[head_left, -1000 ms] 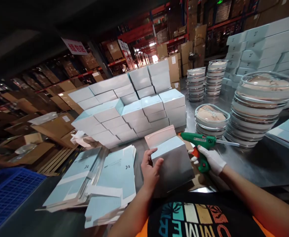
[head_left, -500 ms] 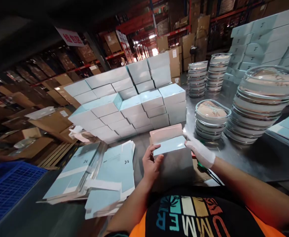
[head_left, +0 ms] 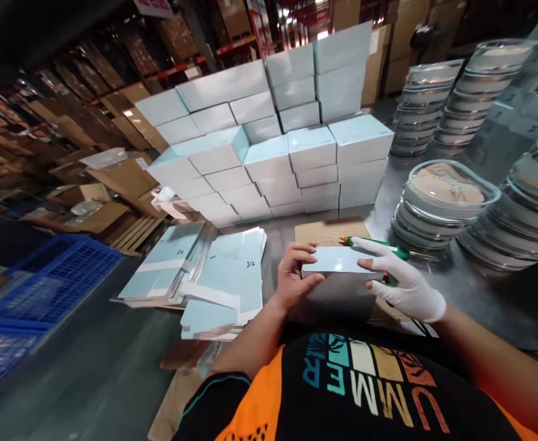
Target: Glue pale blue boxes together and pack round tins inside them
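Observation:
In front of my body a small pale blue box (head_left: 336,260) is held level between both hands. My left hand (head_left: 295,274), bare, grips its left end, thumb at the near side and fingers on the far side. At the right end is my right hand (head_left: 400,283) in a white glove with uncovered fingertips; its thumb and fingers straddle that end. Just behind the box lies a green-handled tool (head_left: 401,252) with an orange end and a thin metal shaft, partly hidden by the glove. Brown cardboard (head_left: 331,230) lies under it.
Stacked pale blue boxes (head_left: 269,165) form a wall at the back. Flat blue cartons (head_left: 236,269) lie in piles on the left, beyond them a blue crate (head_left: 73,275). Clear round-lidded containers (head_left: 446,190) stand in stacks on the metal table (head_left: 365,214) to the right.
The view has shifted right and down. A pinkish flap behind the box no longer shows; cardboard and the green tool do. My right fingers have spread around the box's right end.

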`<state>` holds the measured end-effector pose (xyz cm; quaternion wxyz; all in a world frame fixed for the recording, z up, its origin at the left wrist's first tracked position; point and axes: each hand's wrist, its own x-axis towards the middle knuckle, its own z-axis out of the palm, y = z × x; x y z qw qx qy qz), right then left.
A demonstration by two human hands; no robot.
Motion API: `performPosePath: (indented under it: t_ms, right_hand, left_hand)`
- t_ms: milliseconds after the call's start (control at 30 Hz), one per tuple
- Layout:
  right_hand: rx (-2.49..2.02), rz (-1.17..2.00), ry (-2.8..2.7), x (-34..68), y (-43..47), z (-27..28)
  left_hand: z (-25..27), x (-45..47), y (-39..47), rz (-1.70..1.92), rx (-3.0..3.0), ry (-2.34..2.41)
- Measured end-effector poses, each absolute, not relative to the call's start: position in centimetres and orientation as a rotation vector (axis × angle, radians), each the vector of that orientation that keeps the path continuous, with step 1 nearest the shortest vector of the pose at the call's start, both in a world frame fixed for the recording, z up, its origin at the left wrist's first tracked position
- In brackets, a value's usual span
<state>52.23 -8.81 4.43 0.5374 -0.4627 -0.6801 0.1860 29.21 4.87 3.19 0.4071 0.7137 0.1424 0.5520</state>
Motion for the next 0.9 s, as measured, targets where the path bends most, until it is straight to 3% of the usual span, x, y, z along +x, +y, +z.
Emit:
performPosePath:
  t_ms: [367, 633, 767, 900]
  right_hand:
    - [-1.072, 0.306, -1.783, 51.7, -8.6, 5.3]
    - [-1.583, 0.579, -1.173, 51.6, -8.7, 2.3]
    - [-1.500, 0.623, -0.875, 52.3, -8.3, 3.9]
    - [-1.358, 0.677, -0.997, 52.8, -8.3, 5.0]
  left_hand:
    - [3.1, 28.5, 6.1, 1.318, 1.890, -0.015]
    - [-1.2, 28.3, 4.1, 0.891, 1.349, 0.440]
    - [-2.9, 29.3, 2.6, 0.681, 1.161, 0.524]
    - [-1.5, 30.7, 1.8, 0.718, 0.901, 0.514]
